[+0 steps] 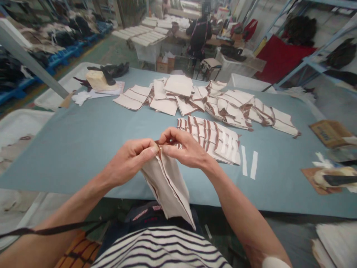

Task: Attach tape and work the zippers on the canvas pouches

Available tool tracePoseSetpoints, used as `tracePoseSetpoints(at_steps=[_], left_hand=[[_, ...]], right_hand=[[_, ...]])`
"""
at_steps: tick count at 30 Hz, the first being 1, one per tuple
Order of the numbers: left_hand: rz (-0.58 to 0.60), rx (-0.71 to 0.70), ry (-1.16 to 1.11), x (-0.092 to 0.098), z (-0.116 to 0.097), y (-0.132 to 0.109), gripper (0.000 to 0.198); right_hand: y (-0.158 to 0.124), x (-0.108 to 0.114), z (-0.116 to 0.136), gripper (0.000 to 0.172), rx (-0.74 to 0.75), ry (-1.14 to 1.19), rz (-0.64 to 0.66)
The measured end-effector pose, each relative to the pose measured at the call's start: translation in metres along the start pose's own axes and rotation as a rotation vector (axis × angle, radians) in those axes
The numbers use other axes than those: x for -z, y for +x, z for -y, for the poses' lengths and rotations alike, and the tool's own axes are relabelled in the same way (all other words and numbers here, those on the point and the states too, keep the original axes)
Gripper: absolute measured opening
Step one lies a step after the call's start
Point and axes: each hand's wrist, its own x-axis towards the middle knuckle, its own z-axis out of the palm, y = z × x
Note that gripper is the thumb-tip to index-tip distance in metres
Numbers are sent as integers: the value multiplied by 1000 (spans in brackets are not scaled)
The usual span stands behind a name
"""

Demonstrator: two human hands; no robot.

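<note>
A cream fabric piece point(170, 182) with a brown-edged seam down its middle hangs from my two hands over the table's front edge. My left hand point(132, 160) pinches its top edge from the left. Close beside it, my right hand point(184, 147) grips the same edge, fingers curled; the fingertips nearly meet, and the exact fold between them is partly hidden. Just beyond my right hand lies an overlapping row of cream pieces with brown edging point(209, 137). Two white strips point(253, 165) rest to the right of that row.
Loose cream fabric pieces point(178, 86) spread along the back of the blue-grey table point(83, 149). A yellowish block point(97, 80) with dark cloth sits back left. On the right are a cardboard box point(331, 133) and a tape-like roll point(331, 178). A person point(199, 35) stands far behind.
</note>
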Motion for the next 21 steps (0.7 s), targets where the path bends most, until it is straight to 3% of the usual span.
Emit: tracePoseSetpoints(at_steps=[3, 7, 12, 16, 21], left_hand=[[2, -45, 67, 3, -2, -3, 37], [-89, -56, 100, -1, 4, -6, 32], [-215, -15, 103, -14, 17, -7, 29], [-219, 111, -26, -23, 31, -11, 32], [-182, 247, -300, -28, 46, -14, 41]], right_hand=[[-11, -3, 4, 22, 22, -60, -96], [-32, -14, 13, 23, -96, -182, -258], [-34, -36, 10, 16, -301, -196, -274], [-29, -50, 2, 8, -379, -174, -326], [-27, -59, -4, 11, -397, -75, -318]])
